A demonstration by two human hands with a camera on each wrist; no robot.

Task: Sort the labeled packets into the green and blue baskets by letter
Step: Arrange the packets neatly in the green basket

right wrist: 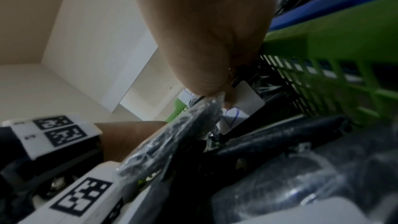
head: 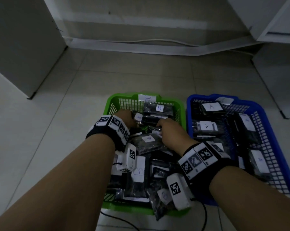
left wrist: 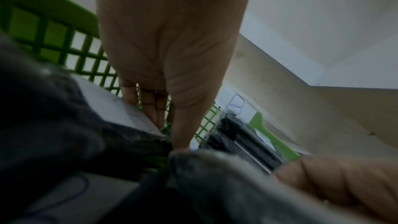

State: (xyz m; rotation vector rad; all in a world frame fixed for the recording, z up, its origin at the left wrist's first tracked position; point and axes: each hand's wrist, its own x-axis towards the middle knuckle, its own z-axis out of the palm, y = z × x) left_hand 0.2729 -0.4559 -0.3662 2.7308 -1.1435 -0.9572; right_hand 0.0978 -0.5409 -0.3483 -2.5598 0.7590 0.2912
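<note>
Both hands reach into the green basket, which has a B tag on its far rim and holds several black packets with white labels. My left hand sits at the back left. In the left wrist view its thumb and fingers pinch the corner of a white-labelled packet, seemingly the B packet. My right hand pinches the clear plastic edge of a black packet, apparently the one labelled A between the hands. The blue basket on the right holds A packets.
The baskets stand side by side on a pale tiled floor. White cabinets stand at the left and at the right. A white cable runs along the far wall. A black cable trails in front of the green basket.
</note>
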